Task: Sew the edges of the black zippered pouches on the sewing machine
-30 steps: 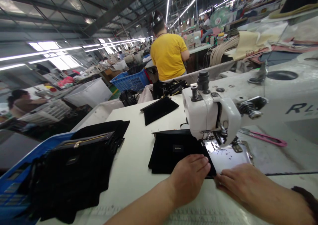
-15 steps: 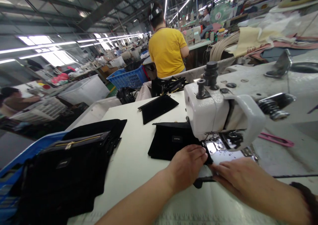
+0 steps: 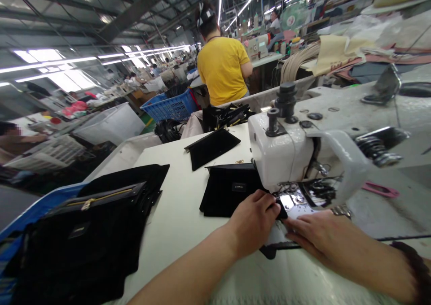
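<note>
A black fabric bag piece (image 3: 218, 193) with a small label lies on the table, its right corner under the head of the white sewing machine (image 3: 274, 157). My left hand (image 3: 254, 222) is closed on that piece near the presser foot, fingers bent over its edge. Just to the right, my right hand (image 3: 323, 237) pinches the lower corner with its fingertips; the thumb is partly hidden. Lamplight falls on the metal needle plate (image 3: 288, 202) beside the fingers. Below the hands a dark rounded part (image 3: 268, 252) pokes out at the table edge.
A stack of black zippered bag pieces (image 3: 84, 233) lies at left over a blue crate (image 3: 57, 195). Another black piece (image 3: 215, 148) rests farther back. Pink thread snips (image 3: 380, 189) lie right of the machine. Ahead, a person in a yellow shirt (image 3: 224, 69) faces away.
The view has shifted slightly. Both hands stay at the machine with the black piece, which has barely moved. The right fingers sit a little closer together against the corner.
</note>
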A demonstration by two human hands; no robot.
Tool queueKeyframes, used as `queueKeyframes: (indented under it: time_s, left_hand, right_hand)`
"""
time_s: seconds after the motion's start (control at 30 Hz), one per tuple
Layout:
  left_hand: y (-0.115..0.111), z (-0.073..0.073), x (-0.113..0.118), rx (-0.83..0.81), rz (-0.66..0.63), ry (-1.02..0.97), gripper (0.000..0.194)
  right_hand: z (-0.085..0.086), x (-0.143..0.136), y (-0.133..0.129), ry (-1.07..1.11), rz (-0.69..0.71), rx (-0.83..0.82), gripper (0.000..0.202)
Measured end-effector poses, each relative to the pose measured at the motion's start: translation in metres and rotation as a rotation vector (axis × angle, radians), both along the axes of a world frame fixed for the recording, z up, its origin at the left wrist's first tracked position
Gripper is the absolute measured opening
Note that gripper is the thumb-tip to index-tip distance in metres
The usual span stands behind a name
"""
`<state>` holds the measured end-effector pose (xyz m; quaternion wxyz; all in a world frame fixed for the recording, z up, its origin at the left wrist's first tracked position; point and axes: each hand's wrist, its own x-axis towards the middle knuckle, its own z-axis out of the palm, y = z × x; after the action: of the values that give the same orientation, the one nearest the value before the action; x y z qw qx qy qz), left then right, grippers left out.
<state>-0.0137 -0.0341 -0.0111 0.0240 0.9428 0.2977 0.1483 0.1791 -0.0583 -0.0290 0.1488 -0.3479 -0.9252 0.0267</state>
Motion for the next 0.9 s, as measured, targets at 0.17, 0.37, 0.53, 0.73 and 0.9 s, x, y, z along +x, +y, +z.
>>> queueKeyframes:
  time_s: [0.17, 0.37, 0.53, 0.73, 0.9]
  left_hand:
    - [-0.004, 0.001, -0.002, -0.079, 0.020, -0.200, 0.020]
    - [-0.007, -0.003, -0.005, -0.119, 0.010, -0.297, 0.022]
    - [-0.008, -0.003, -0.003, -0.066, -0.001, -0.258, 0.019]
    - [-0.007, -0.002, 0.000, -0.034, -0.030, -0.159, 0.017]
    - [-0.007, 0.001, 0.001, -0.039, -0.022, -0.084, 0.016]
  right_hand:
    - [0.002, 0.002, -0.004, -0.043, 0.003, 0.041, 0.026]
    - [0.009, 0.004, -0.007, -0.064, 0.012, 0.080, 0.038]
    - [0.010, 0.003, -0.008, -0.056, 0.022, 0.035, 0.037]
    - [0.012, 0.005, -0.008, -0.031, 0.033, 0.035, 0.043]
    - [0.025, 0.013, -0.004, 0.065, 0.056, -0.084, 0.043]
